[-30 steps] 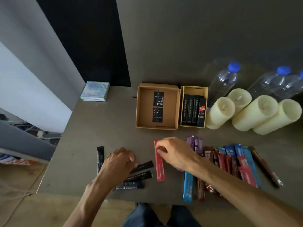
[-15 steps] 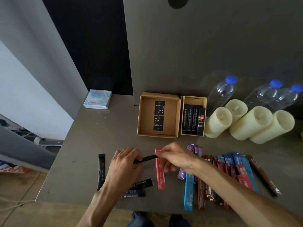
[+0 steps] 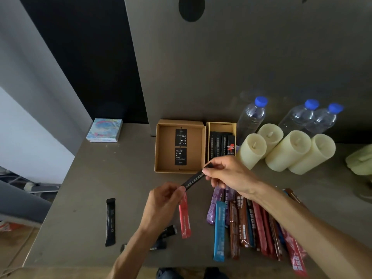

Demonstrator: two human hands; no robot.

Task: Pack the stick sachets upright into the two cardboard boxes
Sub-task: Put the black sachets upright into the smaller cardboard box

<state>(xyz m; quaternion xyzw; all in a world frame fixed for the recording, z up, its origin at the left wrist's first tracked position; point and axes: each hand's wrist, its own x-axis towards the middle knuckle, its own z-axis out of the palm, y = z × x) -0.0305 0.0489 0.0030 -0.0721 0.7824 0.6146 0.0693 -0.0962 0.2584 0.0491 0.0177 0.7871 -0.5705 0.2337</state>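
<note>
The black sachet (image 3: 194, 179) has lifted away from the bench (image 3: 120, 178) towards the boxes since half a second ago. The right grip (image 3: 229, 176) pinches its far end just in front of the narrow box (image 3: 221, 125), which holds more black sachets. The left grip (image 3: 163, 204) pinches its near end, so the sachet hangs slanted in the air. A red sachet (image 3: 185, 218) lies beneath the left grip. The wide box (image 3: 165, 150) touches the narrow one's left side.
</note>
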